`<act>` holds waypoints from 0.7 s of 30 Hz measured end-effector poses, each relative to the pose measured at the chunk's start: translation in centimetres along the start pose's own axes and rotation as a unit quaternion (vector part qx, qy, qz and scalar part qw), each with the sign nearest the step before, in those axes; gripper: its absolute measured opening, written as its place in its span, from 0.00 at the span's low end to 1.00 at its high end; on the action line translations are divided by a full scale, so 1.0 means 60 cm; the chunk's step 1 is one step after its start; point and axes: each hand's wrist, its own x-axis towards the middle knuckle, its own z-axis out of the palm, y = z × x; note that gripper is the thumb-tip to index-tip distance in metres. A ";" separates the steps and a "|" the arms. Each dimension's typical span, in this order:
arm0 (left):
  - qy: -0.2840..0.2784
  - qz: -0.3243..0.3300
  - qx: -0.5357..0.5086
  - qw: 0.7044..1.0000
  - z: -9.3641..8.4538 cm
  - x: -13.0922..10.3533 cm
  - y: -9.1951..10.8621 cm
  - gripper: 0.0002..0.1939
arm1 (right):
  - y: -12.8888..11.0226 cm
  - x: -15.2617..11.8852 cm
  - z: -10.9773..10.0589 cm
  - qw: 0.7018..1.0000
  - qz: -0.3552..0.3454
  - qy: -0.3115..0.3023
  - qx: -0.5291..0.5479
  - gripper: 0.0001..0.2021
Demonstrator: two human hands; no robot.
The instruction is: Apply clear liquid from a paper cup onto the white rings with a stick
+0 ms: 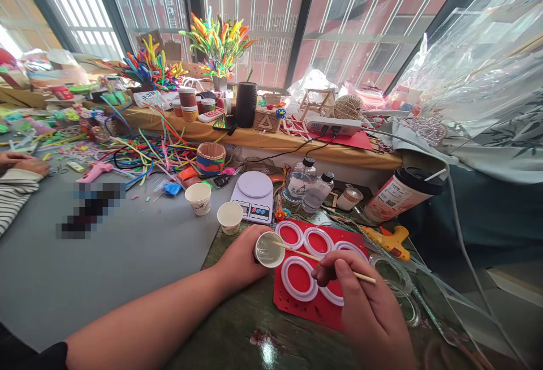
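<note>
Left hand (pixel 242 254): I grip a paper cup (pixel 270 251) with it, just beside the red sheet (pixel 292 310).
Right hand (pixel 365 302): I pinch a wooden stick (pixel 302 252), its far end in the cup's mouth.
Pale rings (pixel 285 278): on the red sheet, some partly hidden behind my right hand.
Scale (pixel 254 196): beyond my cup, on the table (pixel 220 325).

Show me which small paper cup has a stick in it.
The cup in the left hand: the stick in the right hand reaches into it. The other two cups, left of the scale, have none.
</note>
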 end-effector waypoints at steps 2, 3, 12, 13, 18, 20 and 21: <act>-0.002 -0.001 -0.001 1.000 0.000 0.000 0.000 0.16 | 0.001 0.001 0.002 1.000 0.012 0.004 0.018 0.21; -0.002 0.000 -0.002 1.000 0.000 0.000 0.000 0.16 | 0.002 0.002 0.002 1.000 0.012 0.010 0.025 0.21; 0.005 -0.006 -0.003 1.000 -0.001 -0.002 0.001 0.19 | 0.003 0.011 -0.006 1.000 0.000 -0.013 0.029 0.22; 0.007 -0.011 -0.005 1.000 -0.002 -0.001 0.003 0.19 | 0.002 0.011 -0.005 0.999 -0.001 -0.024 0.029 0.22; 0.006 -0.034 -0.030 0.999 -0.004 0.002 0.011 0.19 | -0.008 0.004 0.006 1.000 -0.012 0.001 0.021 0.22; 0.008 -0.034 -0.035 0.999 -0.004 0.002 0.013 0.18 | -0.015 0.003 0.010 1.000 -0.002 -0.010 0.027 0.22; 0.009 -0.034 -0.035 0.999 -0.004 0.002 0.013 0.18 | -0.019 0.005 0.012 1.000 0.005 -0.018 0.022 0.22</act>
